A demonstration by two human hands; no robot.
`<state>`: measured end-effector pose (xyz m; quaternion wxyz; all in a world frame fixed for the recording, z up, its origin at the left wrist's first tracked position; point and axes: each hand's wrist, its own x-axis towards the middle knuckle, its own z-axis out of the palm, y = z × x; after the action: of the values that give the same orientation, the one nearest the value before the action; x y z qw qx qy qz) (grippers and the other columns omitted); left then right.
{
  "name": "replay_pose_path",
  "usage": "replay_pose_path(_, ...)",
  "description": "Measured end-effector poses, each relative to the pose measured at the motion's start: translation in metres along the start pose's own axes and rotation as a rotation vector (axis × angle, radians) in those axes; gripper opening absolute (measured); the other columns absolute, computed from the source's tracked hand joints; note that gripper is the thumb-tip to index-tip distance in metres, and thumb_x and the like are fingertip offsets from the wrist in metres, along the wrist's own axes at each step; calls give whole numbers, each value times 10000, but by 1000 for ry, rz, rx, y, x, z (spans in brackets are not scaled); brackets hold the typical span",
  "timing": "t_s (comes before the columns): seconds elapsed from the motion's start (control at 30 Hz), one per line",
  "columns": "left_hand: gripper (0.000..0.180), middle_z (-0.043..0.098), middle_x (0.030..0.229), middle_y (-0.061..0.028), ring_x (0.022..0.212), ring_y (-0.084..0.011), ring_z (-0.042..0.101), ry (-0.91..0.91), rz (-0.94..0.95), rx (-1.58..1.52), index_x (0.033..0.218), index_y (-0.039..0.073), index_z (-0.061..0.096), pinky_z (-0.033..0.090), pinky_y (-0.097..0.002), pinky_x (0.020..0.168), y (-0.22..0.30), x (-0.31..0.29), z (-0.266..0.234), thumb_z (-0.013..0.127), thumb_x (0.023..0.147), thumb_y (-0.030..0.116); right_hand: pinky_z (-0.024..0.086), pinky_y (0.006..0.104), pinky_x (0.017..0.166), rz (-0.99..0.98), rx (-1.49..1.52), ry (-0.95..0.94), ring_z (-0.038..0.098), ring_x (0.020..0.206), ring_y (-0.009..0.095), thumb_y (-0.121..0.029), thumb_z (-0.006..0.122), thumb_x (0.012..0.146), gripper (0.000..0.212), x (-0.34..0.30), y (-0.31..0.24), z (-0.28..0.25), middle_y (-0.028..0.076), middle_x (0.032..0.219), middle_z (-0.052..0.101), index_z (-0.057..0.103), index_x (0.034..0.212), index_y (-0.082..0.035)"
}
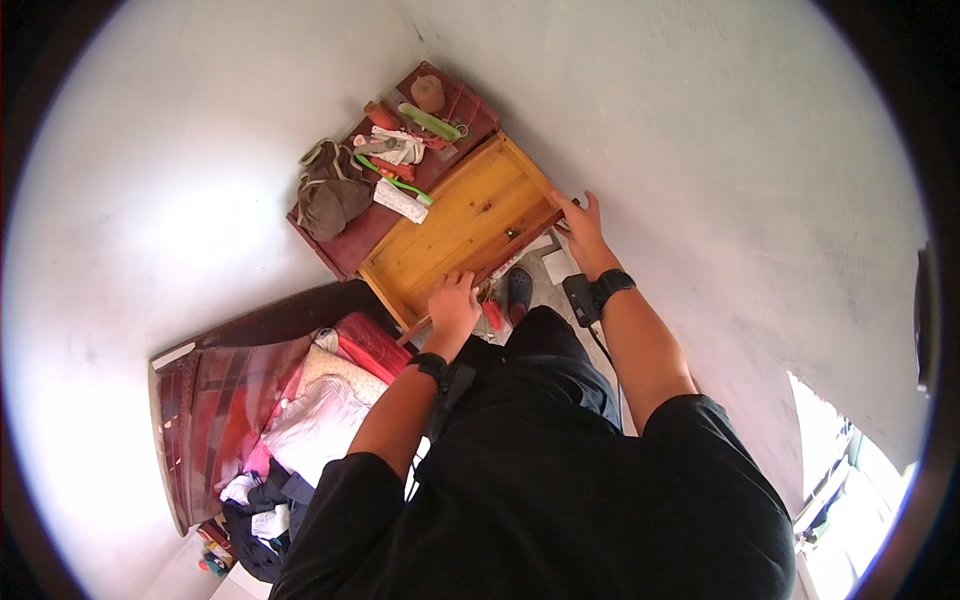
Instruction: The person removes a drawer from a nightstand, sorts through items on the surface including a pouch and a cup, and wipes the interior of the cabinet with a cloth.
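Drawer of yellow wood juts from a dark red cabinet, set between a person's two hands. Nearest the lens, a black T-shirt fills the lower frame, and bare forearms run up to a black wristband on the left and a strapped black device on the right. Beyond the knees, a dark perforated clog stands on the floor under the drawer's front.

Along that front edge, the left hand rests bent fingers on the rim; whether it pinches the board cannot be told. The right hand meets the far right corner with its digits spread apart. With two such unlike holds, a harder pull on one end could skew the drawer and jam it, or tip it off its supports toward the clog. A shove back could trap fingers between front and cabinet.

Farther off, a white packet and a bright green strip lie at the edge of the cabinet's dark red surface; a jolt might drop either into the drawer. Behind them sit a brown bag, a pale green slender object, an orange-red roll and, near the corner, a brown cylinder. Pale walls close the view.
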<state>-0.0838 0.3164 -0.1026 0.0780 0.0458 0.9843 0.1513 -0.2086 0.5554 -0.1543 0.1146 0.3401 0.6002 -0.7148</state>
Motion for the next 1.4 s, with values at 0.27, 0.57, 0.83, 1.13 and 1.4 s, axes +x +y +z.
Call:
replay_pose_path(0.27,246,588,965,-96,958,-311,571,32,-53,-81,1027,96,618,515,-444,705,16,-13,7,651,801,186,445,490,871,152,181,-178,518,970,262,-246,707,776,490,-16,-21,-2,108,1021,503,423,1144,-89)
replay_pose_path(0.57,299,596,1020,-107,925,-337,591,-42,-15,-78,1091,85,608,499,-436,727,-2,-4,-7,638,829,227,538,451,633,144,220,-215,573,790,290,-185,687,742,510,-1,-20,17,141,964,542,441,1153,-10)
replay_pose_path(0.83,307,585,1015,-75,991,-292,568,-120,-16,-56,1101,122,615,514,-404,739,-1,2,-11,638,796,156,507,540,803,213,286,-291,515,949,287,-145,633,778,352,12,-10,11,135,1029,500,469,1068,-31)
replay_pose_path(1.13,302,588,1069,-93,989,-303,586,-246,-85,51,1105,138,611,528,-407,709,-20,31,-25,632,804,139,500,506,825,237,321,-274,549,984,308,-168,638,793,427,42,8,26,157,1105,520,471,1174,-73)
replay_pose_path(1.4,287,601,1017,-117,961,-320,597,-113,34,75,1118,116,601,520,-439,710,-45,39,-24,614,838,177,475,409,876,197,351,-166,551,972,256,-288,667,849,449,33,-5,64,90,1118,544,518,1217,-76)
